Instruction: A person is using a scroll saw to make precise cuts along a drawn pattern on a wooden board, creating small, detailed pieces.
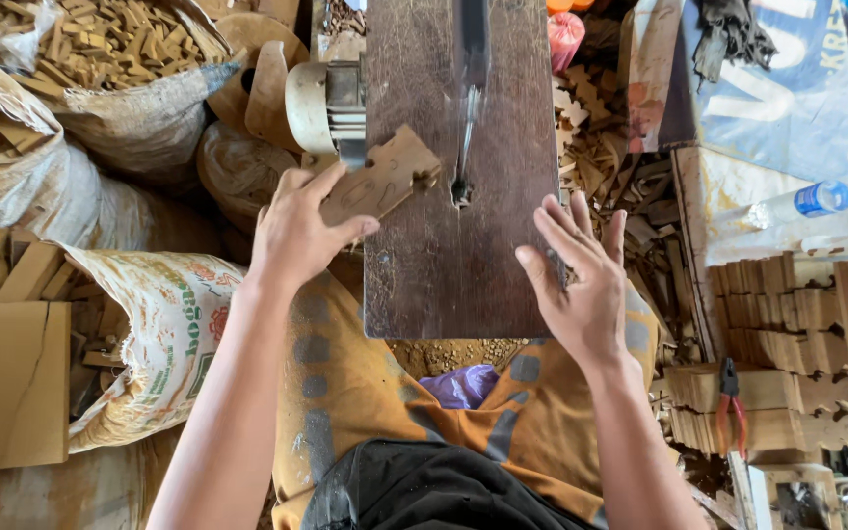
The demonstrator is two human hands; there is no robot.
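On the saw table's left edge, my left hand (298,228) pinches a flat wooden cutout (382,177), thumb on its near corner and fingers spread over its top, its right end just beside the blade (465,118). My right hand (576,270) holds nothing, fingers fanned open at the right edge of the dark table (444,265). To do this well, I judge I should keep the piece flat and my fingertips left of the blade's line. Sacks of offcuts (110,59) crowd the left; stacked blanks (787,314), pliers (731,397) and a bottle (817,199) lie right. The motor (324,103) is half hidden by the table, and the blade's teeth blur.
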